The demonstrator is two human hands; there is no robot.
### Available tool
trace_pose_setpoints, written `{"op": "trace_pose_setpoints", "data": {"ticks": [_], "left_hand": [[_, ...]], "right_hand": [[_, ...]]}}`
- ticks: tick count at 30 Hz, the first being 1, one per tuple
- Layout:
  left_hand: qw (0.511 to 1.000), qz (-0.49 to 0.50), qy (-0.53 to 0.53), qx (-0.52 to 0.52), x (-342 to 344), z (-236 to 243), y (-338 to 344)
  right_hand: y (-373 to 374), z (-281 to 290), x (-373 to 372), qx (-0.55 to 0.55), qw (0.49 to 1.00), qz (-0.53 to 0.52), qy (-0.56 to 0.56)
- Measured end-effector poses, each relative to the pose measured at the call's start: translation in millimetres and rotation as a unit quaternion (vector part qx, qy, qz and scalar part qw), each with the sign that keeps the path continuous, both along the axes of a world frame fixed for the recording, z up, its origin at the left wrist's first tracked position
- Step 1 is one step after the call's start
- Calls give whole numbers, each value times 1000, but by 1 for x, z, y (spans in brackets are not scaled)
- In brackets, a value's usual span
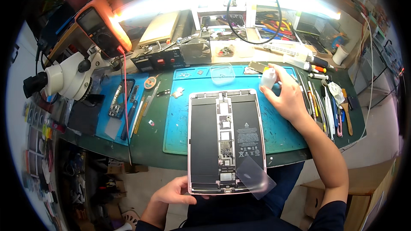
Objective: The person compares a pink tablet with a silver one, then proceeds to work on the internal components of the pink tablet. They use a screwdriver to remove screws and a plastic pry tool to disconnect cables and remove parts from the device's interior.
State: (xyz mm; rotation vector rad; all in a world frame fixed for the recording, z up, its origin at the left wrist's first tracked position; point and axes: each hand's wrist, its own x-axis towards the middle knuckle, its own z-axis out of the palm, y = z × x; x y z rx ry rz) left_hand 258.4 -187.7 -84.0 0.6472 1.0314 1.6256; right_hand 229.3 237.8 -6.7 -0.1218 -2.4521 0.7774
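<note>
An opened tablet [204, 134] with its screen off shows black batteries and a circuit board strip down the middle. My left hand [173, 191] is closed on its lower left corner, the fingers partly hidden beneath it. The tablet tilts over the front edge of the blue work mat [282, 132]. A clear plastic card [255, 179] lies across its lower right corner and sticks out past the edge. Above the mat's far right part, my right hand [284, 92] grips a small white bottle [268, 78]. A clear shallow box [222, 74] sits just beyond the tablet.
Tweezers, brushes and other tools [329, 107] lie in rows at the right. An orange multimeter [103, 28] and a white microscope [64, 77] stand at the left. A black cable loop [228, 17] hangs at the back. A second blue mat [102, 119] carries phone parts.
</note>
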Motion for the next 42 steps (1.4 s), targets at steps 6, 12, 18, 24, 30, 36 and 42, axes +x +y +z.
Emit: {"op": "trace_pose_setpoints", "data": {"ticks": [6, 12, 18, 24, 30, 36, 42], "left_hand": [[984, -122, 10, -133, 6, -12, 17], [973, -167, -62, -146, 21, -125, 13], [966, -98, -53, -235, 48, -184, 48], [955, 21, -28, -296, 57, -206, 43], [926, 139, 40, -349, 63, -212, -23], [905, 161, 159, -360, 67, -195, -60], [771, 196, 425, -433, 65, -105, -65]], "right_hand": [[8, -6, 4, 27, 998, 43, -27], [9, 9, 16, -80, 997, 10, 8], [14, 20, 19, -93, 993, -51, 61], [20, 24, 19, -62, 990, -74, 105], [21, 30, 19, -15, 983, -95, 157], [23, 33, 22, -61, 977, -92, 183], [29, 29, 21, -59, 970, -75, 223]]}}
